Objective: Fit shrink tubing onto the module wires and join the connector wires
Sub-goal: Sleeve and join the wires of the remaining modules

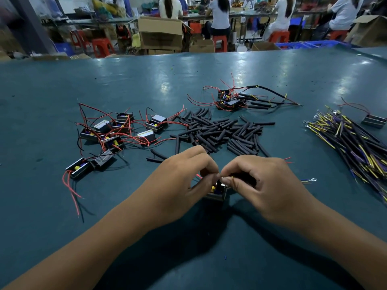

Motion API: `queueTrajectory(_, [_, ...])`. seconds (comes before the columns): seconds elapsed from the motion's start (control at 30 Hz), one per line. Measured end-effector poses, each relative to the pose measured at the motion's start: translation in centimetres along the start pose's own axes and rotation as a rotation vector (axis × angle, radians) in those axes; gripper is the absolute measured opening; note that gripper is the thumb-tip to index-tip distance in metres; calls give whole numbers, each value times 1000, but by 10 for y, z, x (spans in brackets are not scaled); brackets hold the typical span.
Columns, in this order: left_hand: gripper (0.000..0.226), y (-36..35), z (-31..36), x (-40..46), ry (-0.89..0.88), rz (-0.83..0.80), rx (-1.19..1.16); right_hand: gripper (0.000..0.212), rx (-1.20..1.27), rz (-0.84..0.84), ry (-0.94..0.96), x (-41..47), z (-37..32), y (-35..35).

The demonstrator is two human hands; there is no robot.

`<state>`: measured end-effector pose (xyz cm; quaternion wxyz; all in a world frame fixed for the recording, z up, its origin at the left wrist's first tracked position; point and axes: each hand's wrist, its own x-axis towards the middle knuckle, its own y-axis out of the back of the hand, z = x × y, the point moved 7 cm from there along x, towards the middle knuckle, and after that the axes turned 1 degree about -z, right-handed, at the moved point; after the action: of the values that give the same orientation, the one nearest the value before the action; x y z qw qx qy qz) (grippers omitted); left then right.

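Head camera looks down on two hands meeting over the near middle of the desk. Left hand and right hand come together fingertip to fingertip, each pinching fine wire ends above one small module that sits on the desk just under them. That module is a little open box with pale metal sides, with yellow and blue parts inside and a red lead showing at its left. The right hand's curled fingers also hold something black; whether that is tubing, I cannot tell.

Count the rest: about nine more modules lie in a loose cluster to the left, red and black leads sprawling everywhere. A big heap of black shrink tubing pieces sits dead centre, far too many to count. Beyond it, far right of centre, a small group of finished modules wears black sleeves on its wires. On the right edge, a thick bundle of connector wires, black, yellow and purple with ring terminals, and one lone module beside it.

Desk surface is glossy teal, catching ceiling light. Behind it, a workshop: cardboard boxes, red stools, and four or more seated people in white tops with backs turned.
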<state>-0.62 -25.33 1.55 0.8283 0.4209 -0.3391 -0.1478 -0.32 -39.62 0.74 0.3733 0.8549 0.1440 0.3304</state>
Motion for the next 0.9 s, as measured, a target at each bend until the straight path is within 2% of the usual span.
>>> queueTrajectory(0.07, [11,-6,-6,-2,154,-28,-110,8,-34,5,29,0,-3,0])
queueTrajectory(0.1, [16,-10,-13,-4,285,-55,-252,9,-52,5,48,-1,-5,0])
queueTrajectory(0.2, [23,-32,-27,-20,757,-137,-875,12,-97,9,100,-2,-10,0])
queueTrajectory(0.27, [19,-40,-25,-25,855,-162,-1039,13,-79,17,92,-1,-10,1])
queueTrajectory(0.5, [15,-46,-21,-21,849,-138,-1050,14,340,18,-229,-3,17,2])
queueTrajectory(0.7, [15,-48,-24,-21,825,-123,-1026,44,716,21,-442,-3,26,-3])
queueTrajectory(0.83, [19,-41,-31,-18,763,-120,-961,13,646,-21,-418,-2,25,-5])
queueTrajectory(0.9, [21,-33,-37,-14,697,-115,-863,11,671,-32,-441,-4,26,-5])
